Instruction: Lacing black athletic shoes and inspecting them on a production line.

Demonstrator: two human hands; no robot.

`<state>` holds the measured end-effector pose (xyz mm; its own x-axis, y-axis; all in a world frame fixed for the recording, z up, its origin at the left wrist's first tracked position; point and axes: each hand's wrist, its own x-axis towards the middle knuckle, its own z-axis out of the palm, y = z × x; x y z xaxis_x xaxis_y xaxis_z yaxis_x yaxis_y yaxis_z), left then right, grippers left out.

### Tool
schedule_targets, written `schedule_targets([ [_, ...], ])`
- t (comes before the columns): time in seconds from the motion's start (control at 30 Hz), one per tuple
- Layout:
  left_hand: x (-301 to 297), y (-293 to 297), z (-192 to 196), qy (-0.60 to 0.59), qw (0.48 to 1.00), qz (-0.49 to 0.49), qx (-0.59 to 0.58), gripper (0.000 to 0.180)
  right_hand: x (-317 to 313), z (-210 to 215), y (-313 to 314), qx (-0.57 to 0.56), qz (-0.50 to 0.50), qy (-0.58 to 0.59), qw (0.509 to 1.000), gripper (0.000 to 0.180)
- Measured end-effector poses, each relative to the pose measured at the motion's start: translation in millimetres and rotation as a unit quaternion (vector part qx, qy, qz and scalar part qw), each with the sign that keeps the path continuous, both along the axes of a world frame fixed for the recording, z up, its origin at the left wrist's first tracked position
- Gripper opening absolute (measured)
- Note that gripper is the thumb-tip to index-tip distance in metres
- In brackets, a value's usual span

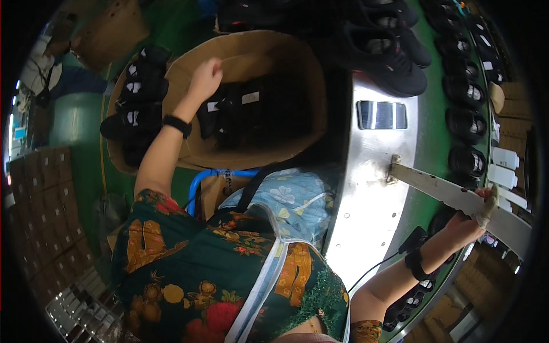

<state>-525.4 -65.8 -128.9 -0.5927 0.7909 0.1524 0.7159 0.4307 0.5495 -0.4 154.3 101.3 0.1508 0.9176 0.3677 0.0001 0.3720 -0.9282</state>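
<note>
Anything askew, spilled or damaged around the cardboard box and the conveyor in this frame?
Nothing stands out. The left hand reaches into the cardboard box of dark shoe parts; the right hand rests on the metal guide bar over the green conveyor, where black shoes sit in a row.

We see dim, greenish light, glare on the steel panel (372, 188), heavy fisheye bending, and perhaps slight edge blur.

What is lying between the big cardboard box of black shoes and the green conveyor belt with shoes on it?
In the head view, a curved shiny metal panel lies between the cardboard box and the green conveyor belt. A flat metal bar crosses it toward the right hand.
</note>
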Motion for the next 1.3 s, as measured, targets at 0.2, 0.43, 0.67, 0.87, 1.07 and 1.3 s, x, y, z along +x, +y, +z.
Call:
schedule_targets([
  [0.2,19,-117,-125,-0.343,0.896,0.014,-0.283,0.014,16,0,7,0.003,-0.020,-0.037,0.999,0.032],
  [0.43,50,2,-209,-0.529,0.812,0.037,-0.243,0.015,1,13,-4,-0.009,-0.067,-0.013,0.998,0.046],
  [0.67,58,71,-310,-0.454,0.858,0.048,-0.237,0.027,-57,-10,-7,-0.013,-0.271,-0.124,0.955,0.057],
  [0.87,-10,78,-394,-0.308,0.904,0.151,-0.256,0.033,-69,-36,2,-0.042,-0.291,-0.180,0.939,0.058],
  [1.07,-68,80,-467,-0.283,0.900,0.206,-0.262,0.047,-80,-43,2,-0.056,-0.304,-0.228,0.923,0.058],
  [1.3,-87,93,-518,-0.330,0.886,0.216,-0.242,0.060,-94,-52,7,-0.054,-0.306,-0.252,0.916,0.058],
])
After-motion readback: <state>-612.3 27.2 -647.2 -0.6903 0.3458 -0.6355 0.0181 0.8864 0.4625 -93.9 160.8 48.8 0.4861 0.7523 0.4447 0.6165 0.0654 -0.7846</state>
